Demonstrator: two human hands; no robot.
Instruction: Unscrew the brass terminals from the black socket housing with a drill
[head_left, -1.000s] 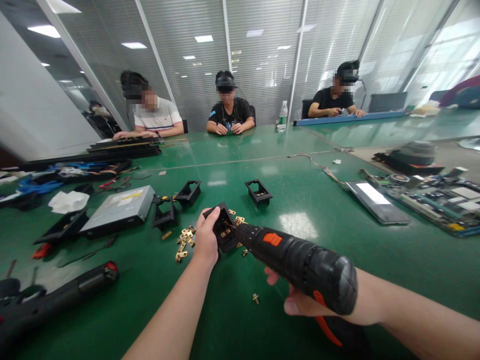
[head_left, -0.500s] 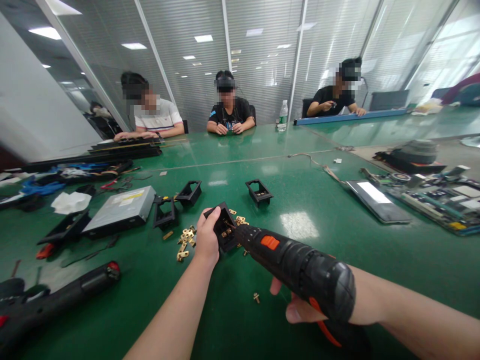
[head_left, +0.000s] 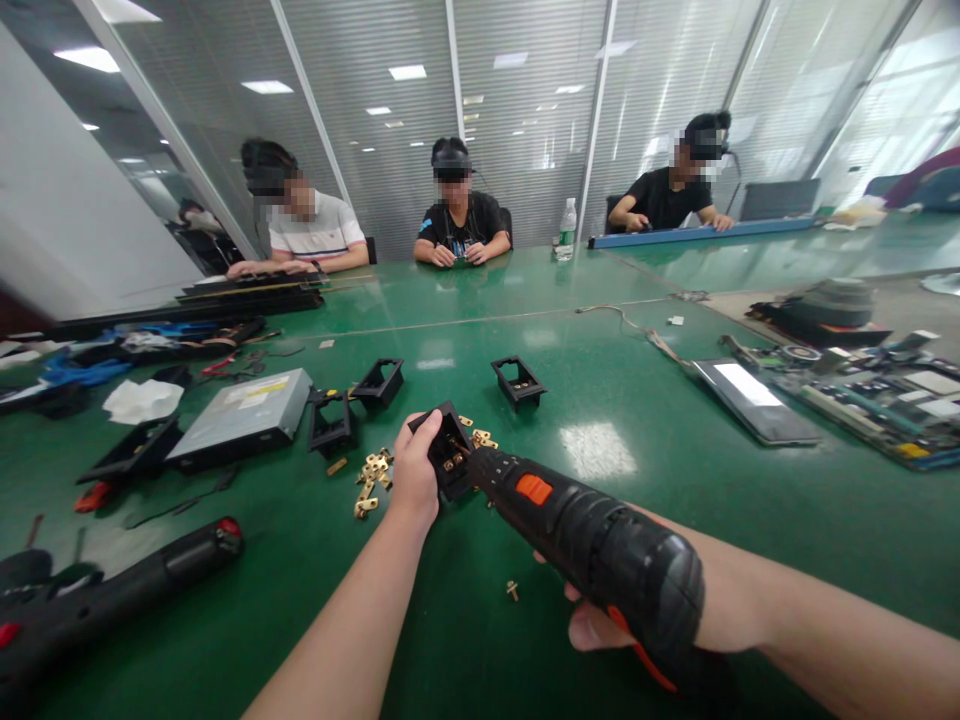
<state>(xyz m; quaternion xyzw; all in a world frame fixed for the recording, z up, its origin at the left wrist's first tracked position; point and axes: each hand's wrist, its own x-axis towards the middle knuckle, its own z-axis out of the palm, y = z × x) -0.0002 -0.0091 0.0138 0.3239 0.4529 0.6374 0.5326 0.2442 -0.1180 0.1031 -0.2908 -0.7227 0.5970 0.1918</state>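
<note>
My left hand (head_left: 417,462) grips a black plastic frame box (head_left: 450,425) by its left wall, thumb over the rim. Inside the box are brass-coloured screws and contacts (head_left: 453,462). My right hand (head_left: 600,620) is wrapped round the handle of a black and orange electric screwdriver (head_left: 585,530); its nose points into the box at those screws. Whether the bit touches a screw I cannot tell. Loose brass plates (head_left: 371,475) lie left of the box, and more brass pieces (head_left: 482,438) lie behind it. A single screw (head_left: 512,590) rests on the table nearer to me.
Similar black frames (head_left: 517,382) stand farther back. A silver disc drive (head_left: 240,418) and another black power tool (head_left: 127,590) lie at left. To the right are a phone-like device (head_left: 757,400) and circuit boards (head_left: 892,390). Three people sit across the green table (head_left: 465,330).
The screwdriver's rear end and my right hand have shifted slightly left. My left hand and the box stay nearly still. At far right, a person's hand has moved down toward the blue bar.
</note>
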